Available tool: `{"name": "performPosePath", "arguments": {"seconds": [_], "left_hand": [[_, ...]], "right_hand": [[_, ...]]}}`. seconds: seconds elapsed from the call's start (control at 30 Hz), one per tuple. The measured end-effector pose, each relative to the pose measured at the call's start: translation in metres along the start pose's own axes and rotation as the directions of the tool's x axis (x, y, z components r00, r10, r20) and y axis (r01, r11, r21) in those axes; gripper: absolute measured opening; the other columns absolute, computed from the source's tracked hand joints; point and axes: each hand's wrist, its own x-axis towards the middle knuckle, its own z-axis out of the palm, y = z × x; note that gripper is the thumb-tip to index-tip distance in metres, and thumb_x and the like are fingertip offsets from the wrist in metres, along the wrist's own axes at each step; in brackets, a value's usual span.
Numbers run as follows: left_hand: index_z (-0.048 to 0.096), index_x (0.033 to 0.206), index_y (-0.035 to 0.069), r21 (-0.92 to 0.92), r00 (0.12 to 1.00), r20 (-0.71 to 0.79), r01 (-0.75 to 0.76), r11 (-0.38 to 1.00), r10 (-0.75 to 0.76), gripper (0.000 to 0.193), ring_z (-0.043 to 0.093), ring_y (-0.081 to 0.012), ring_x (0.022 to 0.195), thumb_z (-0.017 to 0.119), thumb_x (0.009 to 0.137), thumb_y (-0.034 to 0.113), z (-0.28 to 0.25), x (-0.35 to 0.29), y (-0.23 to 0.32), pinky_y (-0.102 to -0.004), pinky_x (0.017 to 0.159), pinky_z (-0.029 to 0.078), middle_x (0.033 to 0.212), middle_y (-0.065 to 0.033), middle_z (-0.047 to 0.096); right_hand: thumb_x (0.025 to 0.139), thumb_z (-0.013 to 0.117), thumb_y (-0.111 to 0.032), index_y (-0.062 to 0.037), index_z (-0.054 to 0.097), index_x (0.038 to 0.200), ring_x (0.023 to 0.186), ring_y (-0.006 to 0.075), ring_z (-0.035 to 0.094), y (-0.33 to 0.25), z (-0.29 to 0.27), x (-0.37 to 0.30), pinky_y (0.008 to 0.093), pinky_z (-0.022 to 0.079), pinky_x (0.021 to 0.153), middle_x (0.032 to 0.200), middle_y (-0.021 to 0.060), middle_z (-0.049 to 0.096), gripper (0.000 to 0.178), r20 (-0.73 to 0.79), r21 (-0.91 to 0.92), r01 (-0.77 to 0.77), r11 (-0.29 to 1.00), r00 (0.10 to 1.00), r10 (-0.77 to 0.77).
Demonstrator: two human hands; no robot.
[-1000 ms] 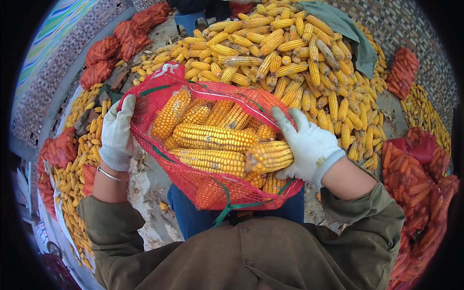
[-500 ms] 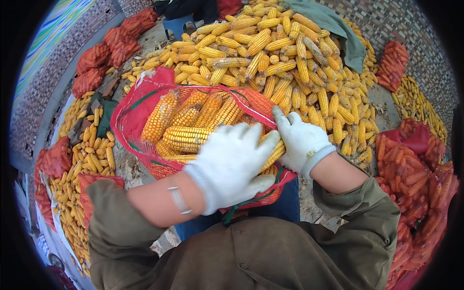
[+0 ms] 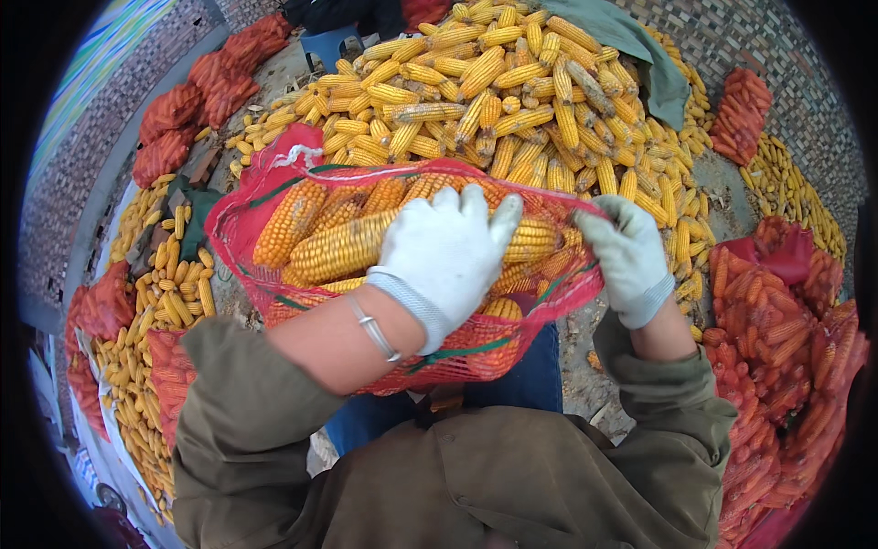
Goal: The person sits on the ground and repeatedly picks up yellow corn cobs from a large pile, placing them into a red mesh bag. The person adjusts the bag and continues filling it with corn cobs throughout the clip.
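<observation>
A red mesh bag (image 3: pixel 558 306) full of yellow corn cobs lies across my lap, its mouth stretched wide. My left hand (image 3: pixel 445 261), in a white knit glove, reaches over the rim into the bag. Its fingers curve down over a corn cob (image 3: pixel 343 247) lying crosswise on top, partly hidden under the palm. At the bag's right end, my gloved right hand (image 3: pixel 631 252) pinches the rim between thumb and fingers and holds it out taut. A green drawstring (image 3: pixel 462 355) runs along the near edge.
A large heap of corn cobs (image 3: pixel 512 101) rises beyond the bag, partly covered by a green cloth (image 3: pixel 640 55). Filled red mesh bags (image 3: pixel 777 348) crowd the right side; others (image 3: pixel 219 82) stand far left. A blue stool (image 3: pixel 329 46) is at the back. Loose cobs (image 3: pixel 146 357) lie left.
My right hand has moved right with the bag's rim, pulling the mouth wider. My left hand has shifted slightly right and farther in over the cobs.
</observation>
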Motion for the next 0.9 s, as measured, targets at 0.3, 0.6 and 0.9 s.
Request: {"name": "performPosePath", "arguments": {"seconds": [0.3, 0.6, 0.9], "left_hand": [[0.058, 0.132, 0.007, -0.146, 0.996, -0.001, 0.090, 0.985, -0.091, 0.052, 0.066, -0.0367, 0.101, 0.066, 0.090, 0.036, 0.004, 0.023, -0.034, -0.0493, 0.080, 0.053, 0.109, -0.0189, 0.067], [0.060, 0.126, 0.011, 0.019, 0.985, -0.055, -0.161, 0.987, 0.162, 0.063, 0.057, -0.0367, 0.113, 0.080, 0.071, 0.032, 0.026, 0.047, -0.046, -0.0482, 0.092, 0.047, 0.115, -0.0118, 0.061], [0.060, 0.123, 0.009, -0.088, 0.988, 0.149, -0.035, 0.995, 0.048, 0.057, 0.053, -0.0403, 0.116, 0.079, 0.074, 0.031, 0.021, 0.044, -0.027, -0.0515, 0.097, 0.044, 0.120, -0.0170, 0.057]], "right_hand": [[0.095, 0.070, -0.012, 0.0043, 0.064, 0.110, 0.079, 0.0029, 0.054, 0.015, 0.009, -0.009, 0.0200, 0.045, 0.068, 0.092, -0.0016, 0.064, 0.023, -0.076, 0.315, 0.036, 0.949, 0.997, -0.013], [0.097, 0.061, -0.006, 0.0050, 0.057, 0.134, 0.102, 0.0079, 0.058, 0.019, 0.015, -0.043, 0.0242, 0.048, 0.093, 0.121, 0.0060, 0.065, 0.039, -0.060, 0.502, 0.102, 0.859, 0.995, -0.083], [0.100, 0.063, -0.028, 0.0047, 0.042, 0.147, 0.114, 0.0216, 0.061, 0.168, -0.049, 0.000, 0.0329, 0.051, 0.098, 0.131, 0.0156, 0.060, 0.061, -0.133, 0.343, -0.047, 0.938, 0.986, 0.098]]}}
